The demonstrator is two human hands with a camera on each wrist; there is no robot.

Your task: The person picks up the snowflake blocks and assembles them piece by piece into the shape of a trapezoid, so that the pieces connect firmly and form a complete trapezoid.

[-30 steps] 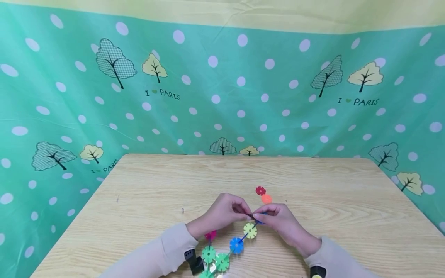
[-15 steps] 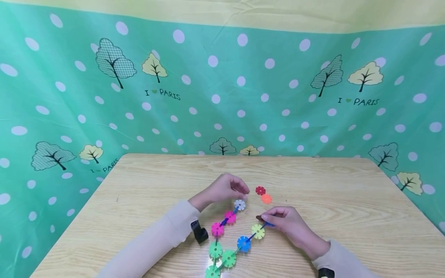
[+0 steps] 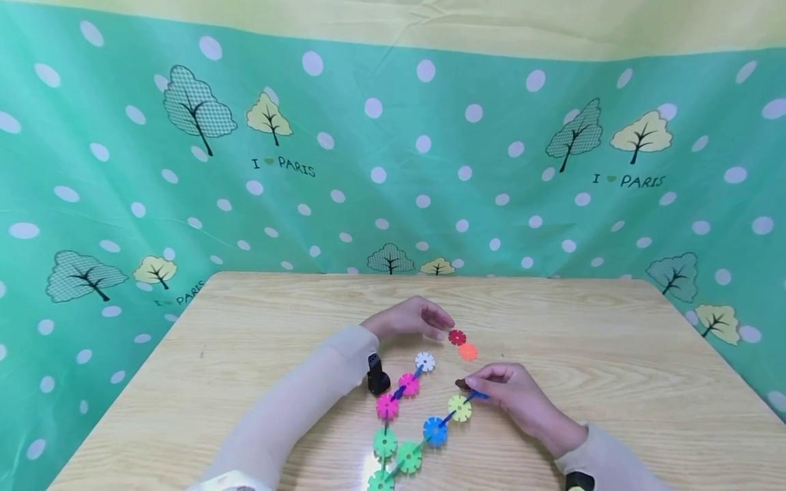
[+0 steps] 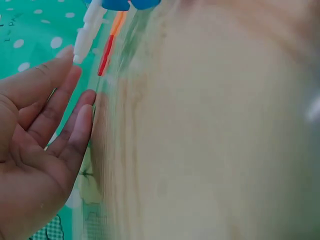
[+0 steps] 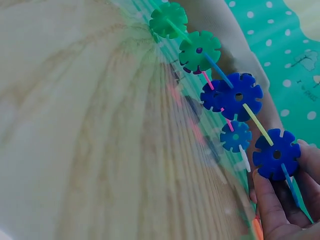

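My left hand [image 3: 420, 318] reaches over the table with loosely bent fingers, its fingertips beside a red notched disc [image 3: 457, 337]. In the left wrist view that hand [image 4: 47, 130] has its fingers apart, nothing between them. An orange disc [image 3: 468, 352] lies against the red one. My right hand [image 3: 516, 402] pinches the end of a chain of slotted snowflake discs, by a blue disc [image 3: 479, 394] and a brown disc [image 3: 462, 384]. The chain bends through a yellow disc [image 3: 459, 408], a blue one, several green discs [image 3: 409, 457] and pink ones [image 3: 408, 384] to a white disc [image 3: 425, 361].
The wooden table [image 3: 276, 354] extends around both hands. Behind it hangs a green dotted cloth [image 3: 344, 170] printed with trees. A black wrist camera [image 3: 377, 375] sits on the left sleeve, close to the chain's white end.
My left hand has left the right hand's fingertips and moved away across the table to the red disc. The chain's pink and white end has come into sight. The right hand keeps its pinch.
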